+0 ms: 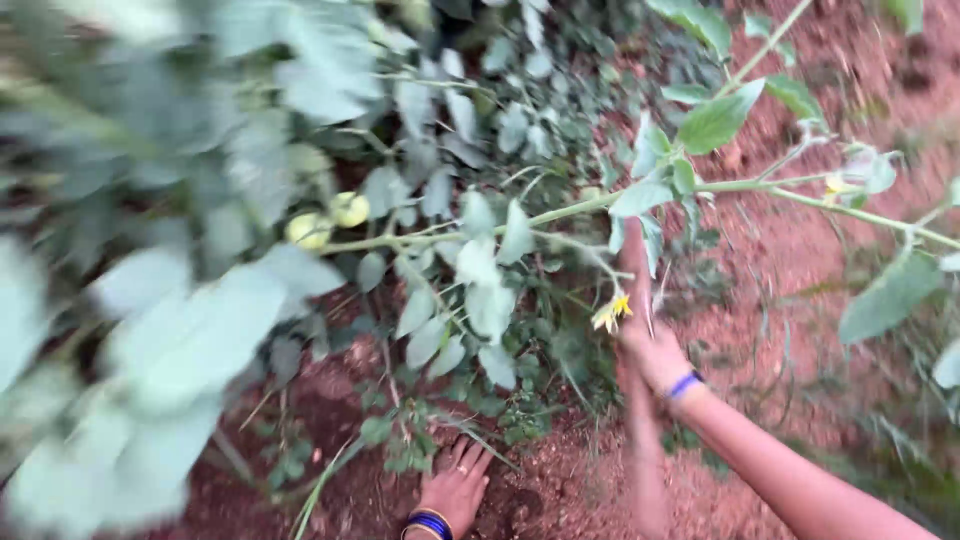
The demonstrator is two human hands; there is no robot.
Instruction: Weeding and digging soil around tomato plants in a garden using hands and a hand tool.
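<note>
Reaching in under the foliage, the left hand (pixel 455 490) is laid flat on the red soil (pixel 560 490) at about six o'clock, fingers spread and nothing gripped, seemingly to brace the body near the base of the plant. The right hand (pixel 655 350) is raised at roughly four o'clock from the frame's middle, closed around a thin reddish stick (pixel 640 400) that runs upright through the fist; motion blur hides how tightly it is held. The stick appears to be kept vertical beside the long green stem (pixel 560 212), which sags across from nine to three o'clock, as if support were intended. A yellow flower (pixel 612 312) hangs just at eleven o'clock of the right hand, and two pale unripe fruits (pixel 330 220) sit further along at nine o'clock.
</note>
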